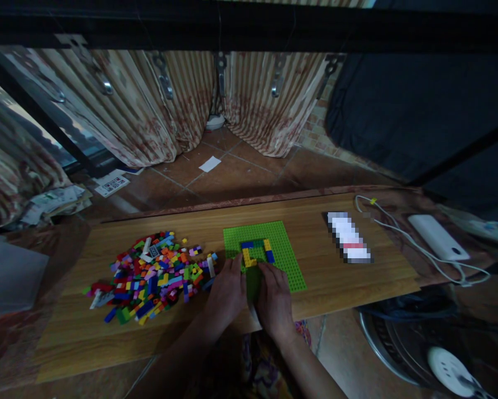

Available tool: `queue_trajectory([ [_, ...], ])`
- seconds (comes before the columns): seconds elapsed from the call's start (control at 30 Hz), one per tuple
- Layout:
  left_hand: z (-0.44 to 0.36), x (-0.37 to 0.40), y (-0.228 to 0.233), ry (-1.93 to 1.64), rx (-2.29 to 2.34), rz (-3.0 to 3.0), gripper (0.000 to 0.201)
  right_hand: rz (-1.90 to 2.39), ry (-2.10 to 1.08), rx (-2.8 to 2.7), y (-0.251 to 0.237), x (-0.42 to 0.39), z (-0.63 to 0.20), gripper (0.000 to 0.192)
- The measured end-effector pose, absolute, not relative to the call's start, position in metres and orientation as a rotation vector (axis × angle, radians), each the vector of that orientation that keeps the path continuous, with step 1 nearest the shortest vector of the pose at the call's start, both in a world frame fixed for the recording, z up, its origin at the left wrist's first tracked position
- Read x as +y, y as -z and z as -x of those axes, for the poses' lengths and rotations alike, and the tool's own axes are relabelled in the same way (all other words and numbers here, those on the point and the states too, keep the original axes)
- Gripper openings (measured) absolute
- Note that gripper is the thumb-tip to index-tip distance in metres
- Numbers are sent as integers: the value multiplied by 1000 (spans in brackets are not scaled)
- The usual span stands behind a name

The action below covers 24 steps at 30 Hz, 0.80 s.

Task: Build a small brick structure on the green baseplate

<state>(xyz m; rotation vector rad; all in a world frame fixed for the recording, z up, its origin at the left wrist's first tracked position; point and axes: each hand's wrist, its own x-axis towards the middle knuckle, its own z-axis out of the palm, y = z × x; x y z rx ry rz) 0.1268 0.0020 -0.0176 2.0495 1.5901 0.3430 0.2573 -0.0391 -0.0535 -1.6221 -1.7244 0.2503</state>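
Note:
A green studded baseplate [287,260] lies on the wooden table, with an outline of toy bricks built on it. Yellow bricks [246,256] form its left and near sides, a blue brick [247,244] lies at the far left, and another blue brick [270,256] sits on the right below a yellow one [267,244]. My left hand [229,287] is at the outline's left side, fingers bent together by the yellow bricks. My right hand [276,293] is at the near side, its fingers curled down close to the yellow. Whatever is between the fingertips is hidden.
A large pile of loose coloured bricks [157,277] spreads over the table left of the baseplate. To the right lie a blurred-out phone-like object [348,237], a white cable [392,224] and a white power bank-like box [439,237]. A translucent bin [11,277] stands at far left.

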Motion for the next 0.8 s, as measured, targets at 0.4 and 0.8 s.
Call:
queue_trajectory([
  [0.4,-127,0,18,-308,1590,-2076,44,1621,-243,-1720,55,-37,-257,41],
  [0.8,-125,-4,23,-414,1571,-2065,43,1543,-312,-1439,49,-47,-263,28],
])
